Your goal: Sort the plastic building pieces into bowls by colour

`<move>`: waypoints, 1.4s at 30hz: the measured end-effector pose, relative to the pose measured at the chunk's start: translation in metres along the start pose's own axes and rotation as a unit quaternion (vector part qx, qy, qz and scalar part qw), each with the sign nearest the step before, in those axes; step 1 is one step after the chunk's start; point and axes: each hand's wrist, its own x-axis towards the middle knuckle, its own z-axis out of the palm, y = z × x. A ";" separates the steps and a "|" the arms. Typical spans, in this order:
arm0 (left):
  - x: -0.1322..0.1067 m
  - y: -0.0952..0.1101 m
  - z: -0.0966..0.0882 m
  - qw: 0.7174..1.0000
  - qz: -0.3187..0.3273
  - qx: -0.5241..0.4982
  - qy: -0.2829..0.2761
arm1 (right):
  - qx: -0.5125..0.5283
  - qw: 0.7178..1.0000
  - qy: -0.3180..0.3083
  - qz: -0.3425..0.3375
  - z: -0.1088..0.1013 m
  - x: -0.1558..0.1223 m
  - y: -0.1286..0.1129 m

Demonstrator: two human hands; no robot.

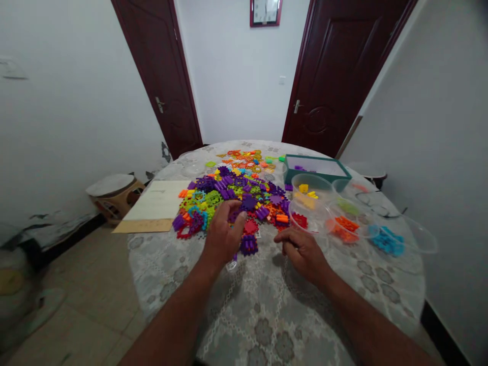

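My left hand (225, 231) is over the near side of a heaped pile of plastic gear and connector pieces (213, 198). Its thumb and forefinger are spread, and no piece shows between them. A dark purple gear (249, 203) lies just beyond the fingertips, with a red piece (250, 226) to the right of the thumb. Nearer to me is a purple gear piece (249, 245) on the tablecloth. To the right of the pile, my right hand (305, 251) hovers low above the cloth, its forefinger stretched leftward and the other fingers loosely bent. I see nothing in it.
Clear round tubs on the right hold yellow (308, 198), orange (345, 229) and blue pieces (387, 240). A green-edged box (316, 170) with some purple pieces stands behind them. Cream card (152, 206) lies left. More orange pieces (244, 158) spread at the back of the round table.
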 end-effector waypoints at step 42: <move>-0.031 -0.057 0.037 0.944 0.135 0.237 -0.189 | -0.152 0.977 -0.149 -0.007 0.043 -0.008 0.011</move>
